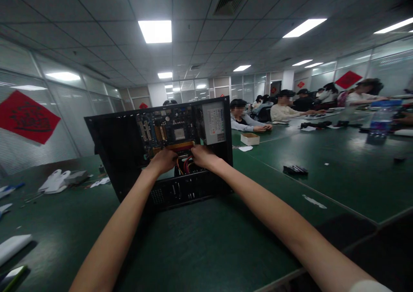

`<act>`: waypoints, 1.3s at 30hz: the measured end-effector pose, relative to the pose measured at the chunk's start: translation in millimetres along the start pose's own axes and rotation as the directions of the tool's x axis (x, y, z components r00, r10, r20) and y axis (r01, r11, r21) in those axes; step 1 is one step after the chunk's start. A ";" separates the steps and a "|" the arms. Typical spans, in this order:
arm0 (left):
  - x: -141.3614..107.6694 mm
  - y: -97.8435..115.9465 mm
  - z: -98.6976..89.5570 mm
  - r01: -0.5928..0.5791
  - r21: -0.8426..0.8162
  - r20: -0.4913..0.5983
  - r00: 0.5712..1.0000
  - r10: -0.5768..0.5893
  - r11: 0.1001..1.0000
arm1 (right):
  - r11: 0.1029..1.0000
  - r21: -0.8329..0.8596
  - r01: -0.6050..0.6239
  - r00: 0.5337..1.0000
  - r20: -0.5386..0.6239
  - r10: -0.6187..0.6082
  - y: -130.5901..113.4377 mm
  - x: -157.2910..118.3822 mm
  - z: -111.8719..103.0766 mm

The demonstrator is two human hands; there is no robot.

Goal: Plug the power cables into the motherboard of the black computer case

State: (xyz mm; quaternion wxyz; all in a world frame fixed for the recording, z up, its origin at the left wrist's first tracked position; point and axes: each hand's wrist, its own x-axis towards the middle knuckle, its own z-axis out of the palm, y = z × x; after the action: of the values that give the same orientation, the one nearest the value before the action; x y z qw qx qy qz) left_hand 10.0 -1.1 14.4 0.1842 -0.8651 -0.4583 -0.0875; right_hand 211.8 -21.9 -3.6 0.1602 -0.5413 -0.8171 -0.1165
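Note:
A black computer case (129, 189) stands on the green table with its open side towards me. Inside it is a motherboard (161, 128) with a square silvery processor area, and a labelled power supply (213, 123) sits at the upper right. My left hand (164, 161) and my right hand (204, 156) reach into the case, fingers bent and pinched at either end of the yellow and red memory slots (180, 146). What the fingertips grip, if anything, is hidden. Red and yellow cables (185, 166) hang between the hands.
On the green table (193, 240) are a small white box (250, 139), a black part (295, 170) and a torn paper strip (314, 201) to the right. White plastic bags (55, 181) lie left. A large water bottle (382, 120) stands at far right. Several people sit beyond.

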 end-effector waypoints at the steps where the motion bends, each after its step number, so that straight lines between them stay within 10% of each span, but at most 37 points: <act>1: 2.1 -0.5 1.8 0.008 -0.002 0.008 1.000 -0.008 1.000 | 1.000 0.006 0.004 1.000 0.003 -0.004 -0.9 -0.2 -0.3; 30: 3.8 13.0 3.8 0.075 0.140 0.083 0.993 -0.087 0.987 | 0.998 -0.029 0.063 0.998 0.031 -0.063 -5.5 -0.5 2.4; 39: 10.5 8.4 12.5 0.084 0.150 0.044 0.995 -0.092 0.985 | 0.956 -0.105 0.273 0.957 -0.068 -0.281 0.3 17.6 9.7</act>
State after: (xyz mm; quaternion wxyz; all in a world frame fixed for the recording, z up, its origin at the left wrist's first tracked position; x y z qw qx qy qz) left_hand 22.6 7.6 4.3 0.2320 -0.8299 -0.5058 -0.0396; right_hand 204.4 -3.4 -5.7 0.1499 -0.4231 -0.8713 -0.1985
